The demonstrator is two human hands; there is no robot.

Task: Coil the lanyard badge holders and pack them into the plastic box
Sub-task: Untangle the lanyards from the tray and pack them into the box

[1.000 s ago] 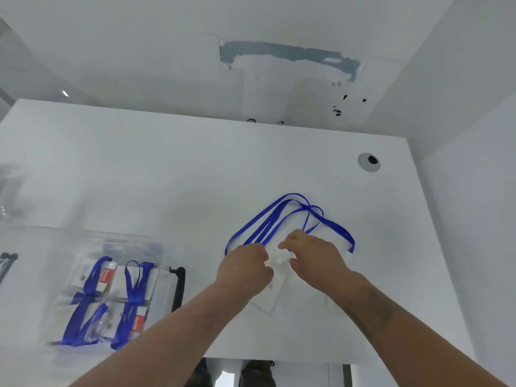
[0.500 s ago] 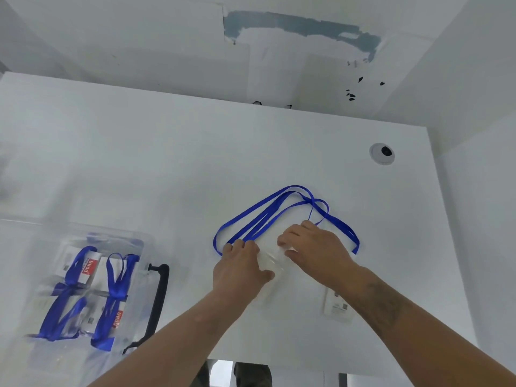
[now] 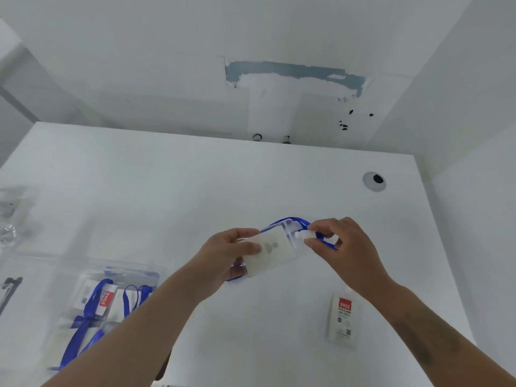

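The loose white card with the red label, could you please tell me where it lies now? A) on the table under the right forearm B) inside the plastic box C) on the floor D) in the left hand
A: the card with the red label lies flat on the white table, beside the right forearm, away from the plastic box.

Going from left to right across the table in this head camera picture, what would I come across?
Plastic box with packed lanyards → left hand → badge holder it holds → right hand pinching the blue lanyard → loose card → round table hole.
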